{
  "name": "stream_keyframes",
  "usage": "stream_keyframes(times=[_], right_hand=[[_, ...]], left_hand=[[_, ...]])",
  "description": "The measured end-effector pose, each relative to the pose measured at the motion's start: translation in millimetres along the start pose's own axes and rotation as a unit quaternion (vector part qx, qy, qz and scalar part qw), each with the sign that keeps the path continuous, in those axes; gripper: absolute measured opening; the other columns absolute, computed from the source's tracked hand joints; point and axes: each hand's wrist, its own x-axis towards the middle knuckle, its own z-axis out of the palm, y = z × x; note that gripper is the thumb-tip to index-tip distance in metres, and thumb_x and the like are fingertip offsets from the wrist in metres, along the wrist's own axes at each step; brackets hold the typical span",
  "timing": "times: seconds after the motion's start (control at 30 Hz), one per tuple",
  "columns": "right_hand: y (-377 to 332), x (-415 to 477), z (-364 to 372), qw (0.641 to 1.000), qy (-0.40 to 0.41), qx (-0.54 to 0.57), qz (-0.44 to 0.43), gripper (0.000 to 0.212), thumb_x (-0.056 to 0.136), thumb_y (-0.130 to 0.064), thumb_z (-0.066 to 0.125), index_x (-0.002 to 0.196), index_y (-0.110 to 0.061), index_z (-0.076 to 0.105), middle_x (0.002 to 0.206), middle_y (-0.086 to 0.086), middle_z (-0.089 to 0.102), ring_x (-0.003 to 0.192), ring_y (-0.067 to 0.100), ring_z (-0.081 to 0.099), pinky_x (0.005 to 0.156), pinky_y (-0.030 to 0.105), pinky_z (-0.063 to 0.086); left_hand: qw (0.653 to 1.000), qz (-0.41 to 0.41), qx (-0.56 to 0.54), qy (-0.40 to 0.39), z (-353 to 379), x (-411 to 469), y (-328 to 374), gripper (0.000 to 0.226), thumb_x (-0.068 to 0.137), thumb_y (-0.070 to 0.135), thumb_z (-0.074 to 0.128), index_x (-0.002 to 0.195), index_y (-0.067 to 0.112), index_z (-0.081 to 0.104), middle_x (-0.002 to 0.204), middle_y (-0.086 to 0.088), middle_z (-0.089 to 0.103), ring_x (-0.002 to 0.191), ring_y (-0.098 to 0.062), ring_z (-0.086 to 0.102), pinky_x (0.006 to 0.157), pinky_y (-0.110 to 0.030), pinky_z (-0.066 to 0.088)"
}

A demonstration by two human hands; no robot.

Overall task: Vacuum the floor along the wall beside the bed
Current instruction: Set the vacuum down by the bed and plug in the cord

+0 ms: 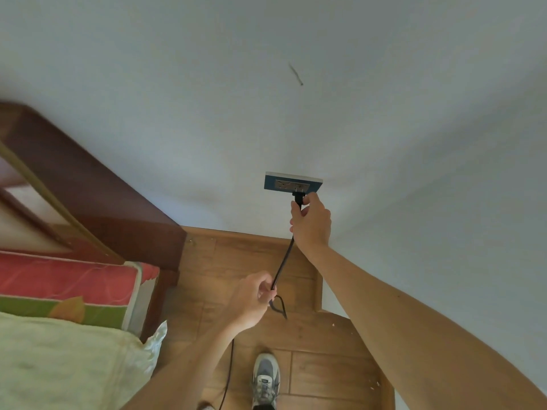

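Note:
A blue wall socket point(270, 184) sits low on the white wall point(325, 99). A black plug point(298, 197) is at the socket's right outlet, and my right hand point(312, 223) is closed around it. The black power cord point(283, 260) runs down from the plug into my left hand point(251, 300), which grips it above a small loop. Below that hand the cord trails down over the wooden floor point(245, 261). No vacuum cleaner is in view.
The bed stands at left: a dark wooden headboard point(97, 202), a red and green mattress point(65, 291) and pale bedding point(74, 365). A narrow strip of floor runs between bed and wall. My grey shoe point(265, 380) stands on it. A wall corner point(321, 291) juts out at right.

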Motion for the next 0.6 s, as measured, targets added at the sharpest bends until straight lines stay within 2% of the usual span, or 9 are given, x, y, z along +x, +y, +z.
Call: stream_keyframes(times=[0.27,0.4,0.6], right_hand=[[6.8,-1.5,2.8,0.999,0.015,0.031,-0.013,0.013,0.099,-0.024,0.057,0.103,-0.012,0.056,0.064,0.0,0.062,0.06,0.024,0.065,0.061,0.049,0.058],[7.2,-0.8,1.0,0.999,0.014,0.031,-0.021,0.013,0.099,-0.024,0.057,0.104,-0.012,0.056,0.065,0.001,0.063,0.06,0.024,0.065,0.061,0.049,0.058],[3.4,2.8,0.9,0.999,0.016,0.032,-0.03,0.015,0.099,-0.024,0.057,0.105,-0.01,0.057,0.064,0.001,0.063,0.057,0.023,0.064,0.058,0.043,0.058]], left_hand=[[1.0,-0.006,-0.025,-0.007,7.0,9.3,-6.1,0.014,0.097,0.022,0.063,0.083,0.023,0.062,0.086,0.006,0.068,0.083,-0.013,0.069,0.076,-0.04,0.061],[0.999,-0.011,-0.039,-0.005,12.6,12.0,-5.5,0.012,0.097,0.022,0.063,0.085,0.023,0.062,0.088,0.003,0.068,0.085,-0.015,0.069,0.078,-0.041,0.061],[0.998,-0.013,-0.057,-0.001,13.7,14.7,0.0,0.017,0.097,0.02,0.063,0.083,0.028,0.059,0.088,0.003,0.067,0.085,-0.016,0.07,0.079,-0.042,0.061]])
